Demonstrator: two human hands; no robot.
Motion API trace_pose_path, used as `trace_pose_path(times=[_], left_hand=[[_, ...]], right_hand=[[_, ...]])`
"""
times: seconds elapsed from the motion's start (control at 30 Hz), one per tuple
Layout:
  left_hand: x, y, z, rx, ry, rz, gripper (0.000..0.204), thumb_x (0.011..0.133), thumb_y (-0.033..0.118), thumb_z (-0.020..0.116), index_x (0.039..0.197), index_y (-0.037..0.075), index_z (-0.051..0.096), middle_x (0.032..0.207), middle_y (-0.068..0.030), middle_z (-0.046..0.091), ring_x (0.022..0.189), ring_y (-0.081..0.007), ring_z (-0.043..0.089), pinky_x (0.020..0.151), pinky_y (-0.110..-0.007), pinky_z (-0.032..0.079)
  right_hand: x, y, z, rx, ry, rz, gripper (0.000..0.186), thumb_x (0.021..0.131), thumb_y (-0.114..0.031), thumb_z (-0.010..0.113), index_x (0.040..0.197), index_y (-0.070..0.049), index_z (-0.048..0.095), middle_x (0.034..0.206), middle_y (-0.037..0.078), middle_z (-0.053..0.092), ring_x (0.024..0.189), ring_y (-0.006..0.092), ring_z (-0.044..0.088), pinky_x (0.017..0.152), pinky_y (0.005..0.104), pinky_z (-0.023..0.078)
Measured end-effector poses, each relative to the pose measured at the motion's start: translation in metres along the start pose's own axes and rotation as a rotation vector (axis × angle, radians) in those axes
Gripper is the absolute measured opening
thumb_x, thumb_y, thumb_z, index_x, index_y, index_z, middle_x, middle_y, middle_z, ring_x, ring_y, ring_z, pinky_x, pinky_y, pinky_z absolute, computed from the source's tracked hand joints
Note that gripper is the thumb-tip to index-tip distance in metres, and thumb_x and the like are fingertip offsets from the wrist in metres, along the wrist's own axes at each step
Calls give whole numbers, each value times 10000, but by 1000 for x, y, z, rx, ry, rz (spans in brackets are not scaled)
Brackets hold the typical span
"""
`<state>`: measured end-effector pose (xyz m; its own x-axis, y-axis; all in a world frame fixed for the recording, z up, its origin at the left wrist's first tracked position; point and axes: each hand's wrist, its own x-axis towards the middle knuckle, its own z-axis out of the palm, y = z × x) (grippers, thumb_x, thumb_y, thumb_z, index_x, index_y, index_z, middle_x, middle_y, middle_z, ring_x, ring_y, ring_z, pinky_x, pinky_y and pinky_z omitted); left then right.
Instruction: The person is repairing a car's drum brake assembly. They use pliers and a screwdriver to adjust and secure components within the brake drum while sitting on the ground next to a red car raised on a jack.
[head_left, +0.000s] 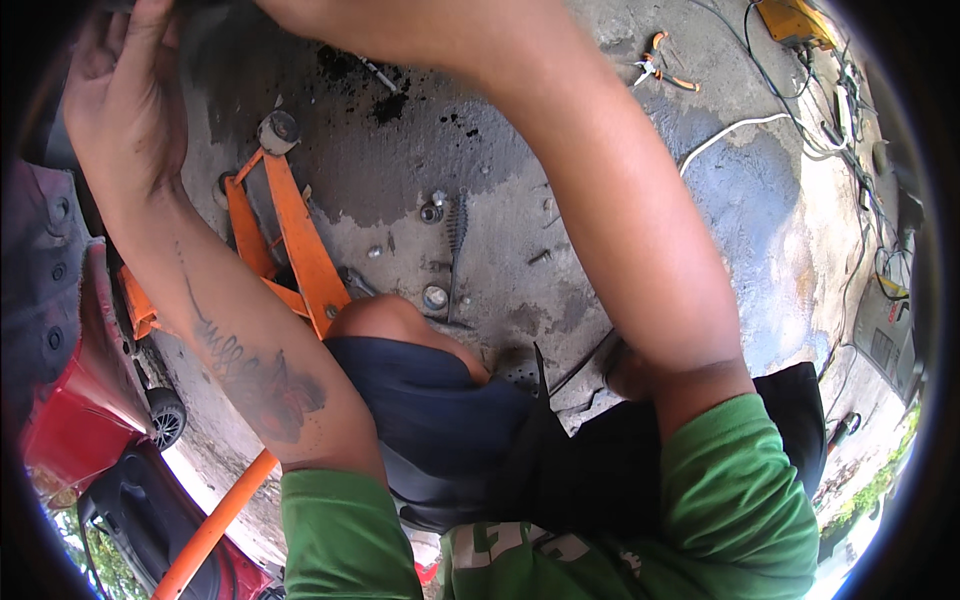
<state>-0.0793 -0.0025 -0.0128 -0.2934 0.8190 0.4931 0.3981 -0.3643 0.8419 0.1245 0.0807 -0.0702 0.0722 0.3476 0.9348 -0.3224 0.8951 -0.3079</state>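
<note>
At the upper left, my left hand (125, 105) reaches up with its fingers curled against a dark part cut off by the frame, which I cannot make out. My right hand (315, 18) is at the top edge, its fingers out of sight. Below my left hand, an orange floor jack (305, 240) with a round pale saddle (280, 130) stands beside my forearm. A red car body panel (75, 390) lines the left edge. On the stained concrete under my arms lie a ribbed dark part (456, 230), small metal fittings (432, 212) and a round metal piece (435, 296).
My bent knee (385, 325) is below the jack. Orange-handled pliers (682, 82) lie at the upper right. A yellow box (790, 22), tangled cables (845, 150) and a grey case (885, 335) are along the right. An orange jack handle (210, 535) crosses the lower left.
</note>
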Motion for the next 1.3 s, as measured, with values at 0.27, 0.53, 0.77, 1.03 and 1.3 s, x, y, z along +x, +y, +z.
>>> trace_pose_path(times=[0.27, 0.53, 0.77, 1.03, 1.3], left_hand=[[-19, 5, 22, -6, 1, 53, 448, 976, 114, 729, 1357, -20, 534, 1244, -77, 648, 1101, -145, 605, 947, -291, 467], [4, -15, -6, 514, 79, -92, 448, 1024, 289, 670, 1268, -75, 576, 1259, -205, 646, 1119, -252, 597, 1010, -371, 450], [6, 1, 17, 814, -182, 719, 288, 1076, 222, 567, 1258, 30, 679, 1223, -261, 680, 1075, -419, 664, 941, -528, 509], [0, 22, 31, 710, -178, 655, 263, 1082, 169, 539, 1182, -9, 704, 1048, -267, 707, 949, -454, 660, 851, -541, 512], [18, -6, 16, 915, -185, 1064, 246, 1079, 118, 522, 1222, 6, 686, 883, -230, 695, 789, -459, 649, 730, -546, 516]], right_hand=[[-41, -23, -62, -287, -678, -5, 231, 962, -270, 671, 839, -75, 673, 779, 75, 679, 652, 238, 684, 542, 379, 540], [-50, -135, -346, -973, -1378, 743, 241, 969, -256, 629, 1087, -56, 691, 930, 141, 724, 877, 328, 732, 728, 455, 589], [-176, -452, -445, -1574, -45, 1757, 339, 973, -311, 618, 1197, -75, 713, 1030, 166, 758, 967, 326, 729, 875, 443, 567], [-354, -591, -297, -1225, 138, 2283, 358, 916, -305, 697, 1164, -47, 714, 985, 193, 761, 943, 359, 730, 873, 442, 568], [-388, -593, -260, -873, 124, 2386, 391, 864, -373, 700, 1103, -70, 755, 1097, 184, 746, 1050, 357, 702, 945, 426, 544]])
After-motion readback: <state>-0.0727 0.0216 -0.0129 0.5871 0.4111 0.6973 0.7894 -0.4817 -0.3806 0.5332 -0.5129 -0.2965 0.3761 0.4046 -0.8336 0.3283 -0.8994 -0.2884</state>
